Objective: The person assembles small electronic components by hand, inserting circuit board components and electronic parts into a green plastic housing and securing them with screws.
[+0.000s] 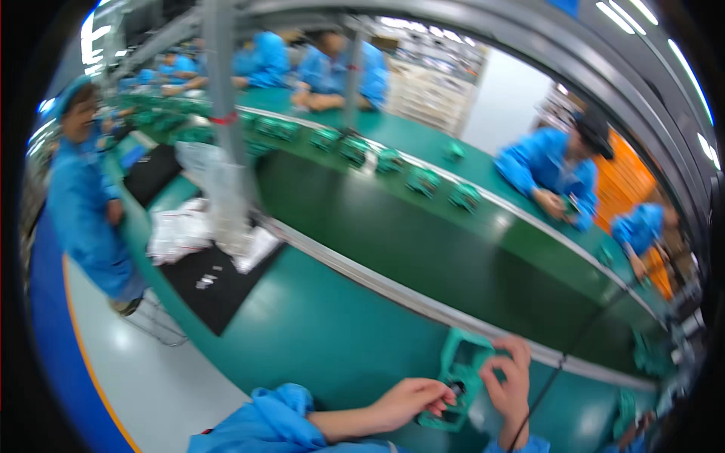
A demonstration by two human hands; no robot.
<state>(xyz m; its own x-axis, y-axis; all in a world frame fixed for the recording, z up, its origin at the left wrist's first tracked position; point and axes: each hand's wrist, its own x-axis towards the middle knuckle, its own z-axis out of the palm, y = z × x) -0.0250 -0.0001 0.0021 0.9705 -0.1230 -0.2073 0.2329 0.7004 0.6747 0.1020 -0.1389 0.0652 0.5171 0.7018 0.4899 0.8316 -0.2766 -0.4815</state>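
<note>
Pinching black part (458, 388) at green frame (470, 375) with left grip (414, 400); can't tell for right grip (513, 381). Could drop part if tilted.

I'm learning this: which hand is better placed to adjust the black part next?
Probably the left hand: its fingertips are at the black part; the right hand is by the right edge of the green frame.

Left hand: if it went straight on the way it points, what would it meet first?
Probably the small dark piece at the green frame; the left fingertips look against it, though depth is unclear.
</note>
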